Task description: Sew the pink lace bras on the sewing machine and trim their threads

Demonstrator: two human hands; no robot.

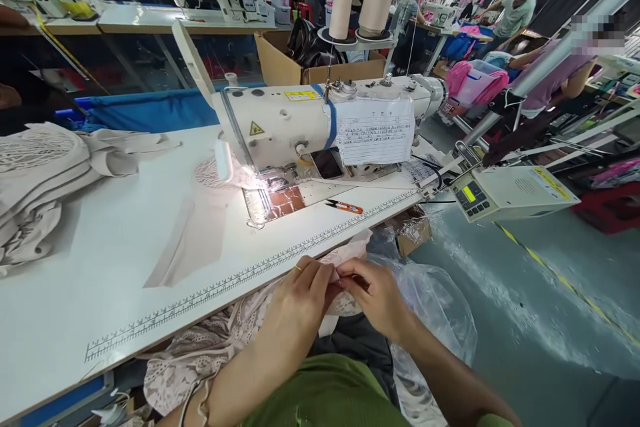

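With fingertips closed, my left hand (299, 299) and right hand (376, 293) pinch pale fabric (353, 249) beside the table (125, 233), seemingly still unfinished, while a sheer panel (200, 233) lies by the sewing machine (280, 113).

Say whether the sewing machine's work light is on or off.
On: a bright white glow shows beneath the sewing machine, beside the pale fabric; the lamp itself cannot be made out.

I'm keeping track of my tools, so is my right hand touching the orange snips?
Apart. The head view shows the orange snips lying on the white tabletop, with the printed ruler between them and your right hand.
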